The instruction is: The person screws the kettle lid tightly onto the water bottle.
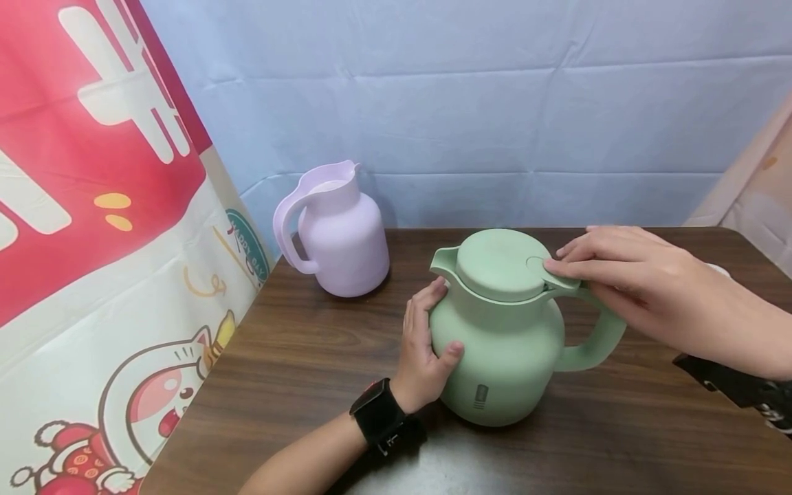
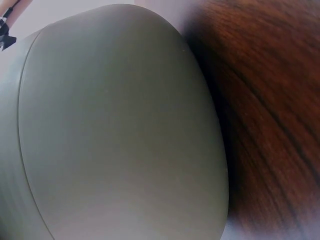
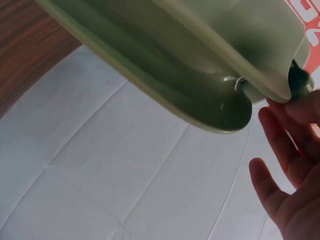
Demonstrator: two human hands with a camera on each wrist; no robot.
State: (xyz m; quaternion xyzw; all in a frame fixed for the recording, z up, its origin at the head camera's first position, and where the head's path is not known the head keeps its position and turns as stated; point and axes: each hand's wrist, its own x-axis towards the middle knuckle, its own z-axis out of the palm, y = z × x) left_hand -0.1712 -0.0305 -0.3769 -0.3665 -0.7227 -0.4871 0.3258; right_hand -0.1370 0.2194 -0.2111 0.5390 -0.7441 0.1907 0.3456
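Left hand (image 1: 425,350), half-curled, grips a rounded green plastic-looking jug (image 1: 510,354) at nine o'clock; right hand (image 1: 656,282) pinches its disc-shaped lid (image 1: 498,260) at three. Apparent step: lid handling, next needing steady bracing.

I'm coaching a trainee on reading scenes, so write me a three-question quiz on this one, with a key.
1. True or false: in the head view, the purple jug stands left of the green jug.
2. Multiple choice: the left hand holds the green jug by its
A) handle
B) spout
C) body
3. Short answer: which hand is touching the green jug near the edge of its lid?

Key:
1. True
2. C
3. The right hand
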